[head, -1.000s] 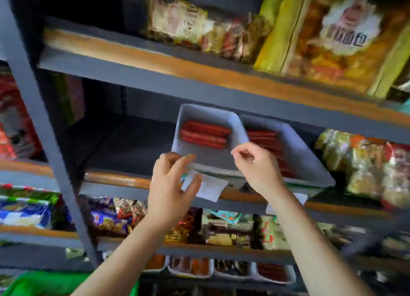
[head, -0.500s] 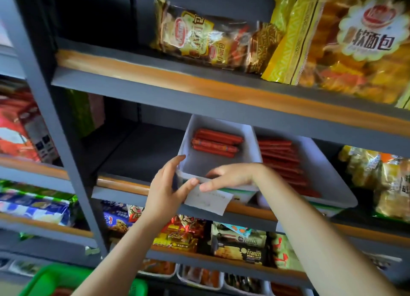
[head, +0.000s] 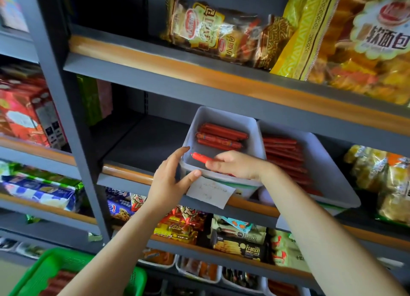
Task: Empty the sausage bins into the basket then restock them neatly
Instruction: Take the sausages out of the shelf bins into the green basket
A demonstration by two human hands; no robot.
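Left hand (head: 167, 182) gripping smooth white plastic bin (head: 224, 178); right hand (head: 235, 165) apparently pinching glossy red sausage (head: 199, 157).

— What is worn on the arms?
— No sleeves are seen; both forearms are bare up to the frame's edge.
— And the left hand (head: 167, 184) and right hand (head: 236, 165)?
— No gloves, rings or watch are seen.

One head-worn wide-angle view faces forward, close to the dark grey metal shelving unit (head: 155, 73), looking slightly upward at the white plastic bin (head: 224, 118) within arm's reach.
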